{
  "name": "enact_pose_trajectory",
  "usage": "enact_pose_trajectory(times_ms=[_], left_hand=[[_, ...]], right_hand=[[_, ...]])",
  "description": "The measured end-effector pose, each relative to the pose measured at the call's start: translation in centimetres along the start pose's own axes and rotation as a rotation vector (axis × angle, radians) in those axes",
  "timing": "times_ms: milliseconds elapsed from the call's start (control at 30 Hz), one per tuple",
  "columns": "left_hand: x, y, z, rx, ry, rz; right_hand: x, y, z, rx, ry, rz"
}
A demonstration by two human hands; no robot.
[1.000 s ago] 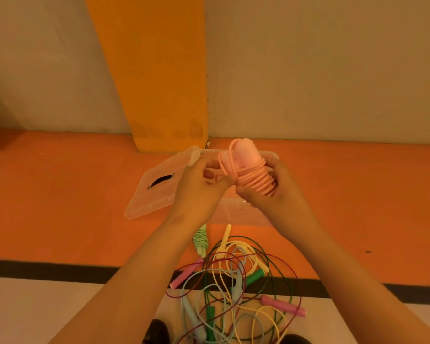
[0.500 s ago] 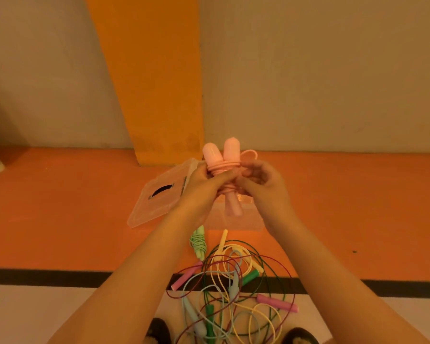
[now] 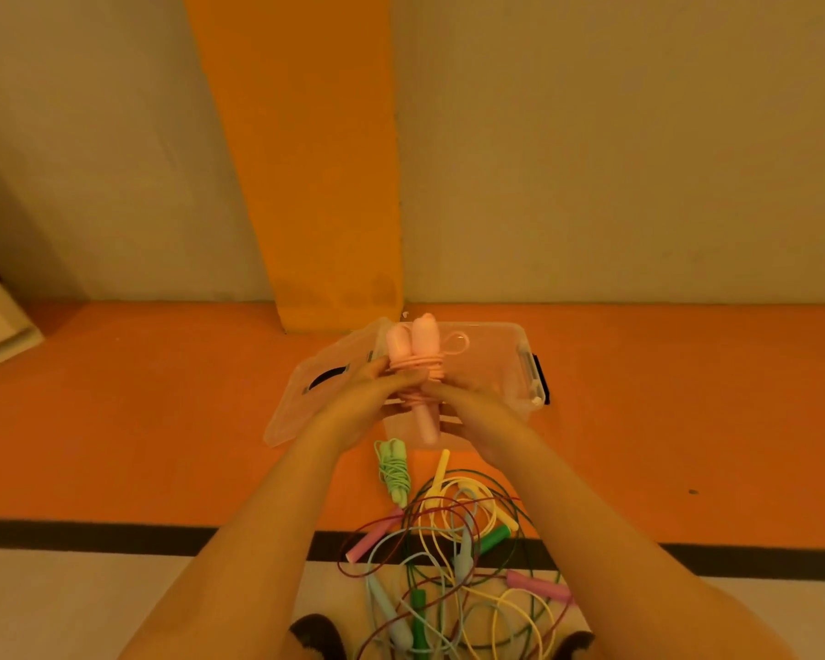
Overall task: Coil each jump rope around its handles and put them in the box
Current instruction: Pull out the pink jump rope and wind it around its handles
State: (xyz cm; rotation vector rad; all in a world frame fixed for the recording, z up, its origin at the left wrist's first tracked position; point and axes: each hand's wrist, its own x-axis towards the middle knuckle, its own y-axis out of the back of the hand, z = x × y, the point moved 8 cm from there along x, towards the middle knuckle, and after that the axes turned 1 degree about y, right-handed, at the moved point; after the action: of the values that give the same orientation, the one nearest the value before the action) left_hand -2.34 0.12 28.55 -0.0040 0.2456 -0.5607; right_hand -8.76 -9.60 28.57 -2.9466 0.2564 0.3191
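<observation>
Orange floor (image 3: 139,421) under the clear box (image 3: 508,369); left hand (image 3: 367,400) and right hand (image 3: 475,416) grip the pink jump rope (image 3: 422,343).

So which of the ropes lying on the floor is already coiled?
The light green rope, alone just before the clear box, cord wound round its handles. The others, nearer the person, lie in one loose tangle.

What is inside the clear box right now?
The visible right part of the clear box shows no rope. The left hand, the right hand and the coiled pink rope they hold cover the rest.
</observation>
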Motion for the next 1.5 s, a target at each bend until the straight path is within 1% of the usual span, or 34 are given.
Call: enact_pose_trajectory(times_ms=[100, 233, 300, 333, 400, 467, 533, 633, 700, 800, 933, 1033, 1133, 1233, 1333, 1433, 1500], left_hand=[[0.7, 0.9, -2.0, 0.029, 0.078, -0.012], [2.3, 2.2, -3.1, 0.159, 0.205, -0.150], [3.5, 3.0, -3.4, 0.198, 0.228, -0.194], [4.2, 3.3, -3.6, 0.195, 0.224, -0.191], [5.8, 4.5, -4.7, 0.159, 0.206, -0.143], [7.4, 5.9, -7.2, 0.099, 0.224, -0.071], [8.8, 6.9, -10.5, 0.049, 0.278, -0.033], [10.8, 8.6, -15.6, 0.041, 0.403, -0.041], [12.0, 10.2, -18.9, 0.043, 0.489, -0.015], [13.8, 12.7, -23.7, -0.017, 0.546, 0.100], [15.5, 14.3, -28.4, -0.088, 0.521, 0.240], [16.4, 15.1, -31.1, -0.116, 0.494, 0.279], [16.9, 15.9, -33.6, -0.137, 0.506, 0.310], [16.7, 16.9, -35.5, -0.116, 0.528, 0.383], [16.6, 17.6, -35.8, -0.051, 0.530, 0.432], [16.7, 18.1, -35.3, 0.039, 0.514, 0.457], [16.8, 18.3, -35.0, 0.152, 0.509, 0.447]], right_hand=[[1.2, 0.1, 1.9, -0.059, -0.069, -0.012], [3.4, 0.4, 3.6, -0.209, -0.151, -0.087], [5.0, 0.3, 4.3, -0.296, -0.172, -0.116], [6.0, 0.3, 4.7, -0.334, -0.185, -0.130], [8.3, 0.1, 5.6, -0.367, -0.214, -0.151], [10.7, 0.0, 7.0, -0.392, -0.254, -0.161], [12.7, 0.0, 9.5, -0.414, -0.315, -0.181], [15.0, -0.4, 14.4, -0.418, -0.410, -0.230], [16.6, -0.6, 17.7, -0.400, -0.449, -0.227], [19.4, -1.0, 22.4, -0.337, -0.459, -0.170], [22.0, -1.0, 27.9, -0.270, -0.485, -0.072], [23.2, -0.8, 31.2, -0.227, -0.477, -0.004], [24.4, -0.8, 33.5, -0.297, -0.424, 0.019], [25.4, -0.9, 34.5, -0.411, -0.387, 0.033], [26.1, -0.9, 35.7, -0.465, -0.391, 0.014], [26.6, -1.4, 35.5, -0.484, -0.368, -0.061], [26.6, -1.9, 34.7, -0.548, -0.330, -0.132]])
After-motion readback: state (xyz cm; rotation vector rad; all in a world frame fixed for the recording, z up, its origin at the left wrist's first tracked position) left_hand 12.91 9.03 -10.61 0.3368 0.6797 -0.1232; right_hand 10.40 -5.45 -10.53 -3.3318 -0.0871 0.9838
